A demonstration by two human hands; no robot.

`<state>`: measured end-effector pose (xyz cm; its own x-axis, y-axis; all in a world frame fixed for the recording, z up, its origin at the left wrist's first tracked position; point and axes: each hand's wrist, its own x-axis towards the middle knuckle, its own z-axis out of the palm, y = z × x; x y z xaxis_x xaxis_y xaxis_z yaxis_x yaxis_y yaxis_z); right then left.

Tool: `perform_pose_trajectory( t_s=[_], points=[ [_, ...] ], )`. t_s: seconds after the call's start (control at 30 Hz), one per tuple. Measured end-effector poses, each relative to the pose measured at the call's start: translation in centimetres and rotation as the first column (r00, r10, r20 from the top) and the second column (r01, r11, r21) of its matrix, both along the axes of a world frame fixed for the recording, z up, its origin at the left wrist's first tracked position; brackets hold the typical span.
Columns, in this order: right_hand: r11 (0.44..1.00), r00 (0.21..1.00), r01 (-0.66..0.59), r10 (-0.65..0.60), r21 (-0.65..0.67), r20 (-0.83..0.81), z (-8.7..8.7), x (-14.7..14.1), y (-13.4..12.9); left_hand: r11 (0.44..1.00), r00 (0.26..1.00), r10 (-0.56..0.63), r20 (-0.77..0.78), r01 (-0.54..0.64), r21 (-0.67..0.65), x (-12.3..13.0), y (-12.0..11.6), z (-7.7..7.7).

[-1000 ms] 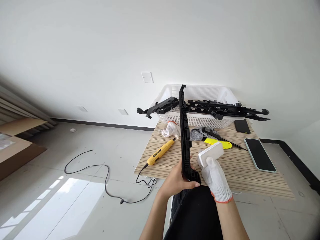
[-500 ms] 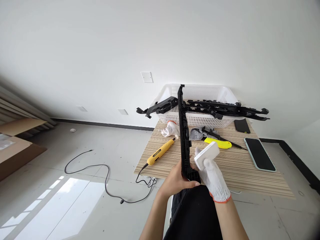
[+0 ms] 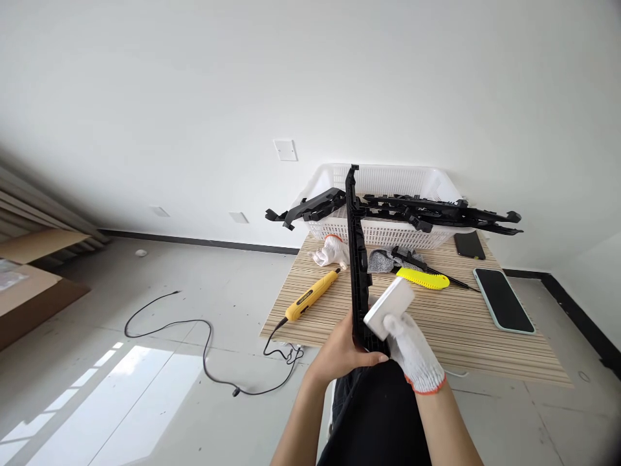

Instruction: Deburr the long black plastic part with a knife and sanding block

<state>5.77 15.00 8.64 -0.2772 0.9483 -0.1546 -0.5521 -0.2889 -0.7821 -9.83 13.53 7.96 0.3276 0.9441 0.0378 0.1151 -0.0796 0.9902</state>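
My bare left hand (image 3: 340, 349) grips the lower end of a long black plastic trim piece (image 3: 358, 259), which stands nearly upright above my lap. In a white knit glove with an orange cuff, my right hand (image 3: 410, 346) is closed on a flat white rectangular block (image 3: 391, 307). One end of the block reaches the trim piece's lower part; whether they touch I cannot tell. To the left lies a yellow corded pen-shaped power tool (image 3: 312, 296). Beyond my right hand lie a yellow-handled tool (image 3: 423, 279) and a grey cloth (image 3: 381, 261).
A white plastic basket (image 3: 378, 232) at the back of the wood-grain table (image 3: 456, 330) bears several similar black trim pieces (image 3: 431, 210), overhanging its sides. A white glove (image 3: 331, 251), a phone (image 3: 503, 299) and a black flat device (image 3: 469, 245) lie around. A black cable (image 3: 211, 336) trails on the floor.
My right hand has moved the white block down and left, closer to the lower part of the trim piece. My left hand and the trim piece have stayed nearly still.
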Motion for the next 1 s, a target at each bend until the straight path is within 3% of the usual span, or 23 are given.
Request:
perform_pose_trajectory(
  t_s=[0.07, 0.17, 0.27, 0.4, 0.5, 0.63, 1.0],
  points=[
    [0.999, 0.999, -0.034, 0.034, 0.006, 0.018, -0.06, 0.01, -0.05, 1.0, 1.0, 0.002, 0.005, -0.002, 0.009, 0.01, 0.01, 0.04],
    [1.0, 0.999, 0.022, -0.022, 0.005, -0.03, -0.29, 0.07, -0.13, 1.0, 1.0, -0.013, 0.0, 0.013, 0.001, 0.02, 0.03, 0.05],
    [0.999, 0.999, -0.042, 0.042, -0.012, 0.032, -0.39, 0.1, -0.15, 1.0, 1.0, -0.003, 0.02, 0.003, 0.001, 0.02, 0.03, 0.0],
    [1.0, 1.0, 0.019, -0.019, -0.024, -0.015, -0.07, 0.0, -0.06, 1.0, 1.0, -0.005, 0.003, 0.005, 0.004, 0.0, 0.02, -0.05],
    [0.999, 0.998, -0.032, 0.034, -0.036, 0.052, 0.08, -0.02, -0.02, 1.0, 1.0, 0.007, 0.029, -0.007, 0.01, -0.02, 0.03, -0.05],
    [0.999, 0.999, 0.032, -0.032, -0.037, -0.014, -0.1, -0.03, 0.05, 1.0, 1.0, -0.012, -0.007, 0.013, 0.013, -0.05, 0.05, -0.03],
    [0.999, 0.999, -0.05, 0.05, -0.002, -0.006, 0.19, 0.08, -0.38, 1.0, 1.0, -0.013, -0.019, 0.013, 0.021, -0.01, -0.13, 0.68]
  ],
)
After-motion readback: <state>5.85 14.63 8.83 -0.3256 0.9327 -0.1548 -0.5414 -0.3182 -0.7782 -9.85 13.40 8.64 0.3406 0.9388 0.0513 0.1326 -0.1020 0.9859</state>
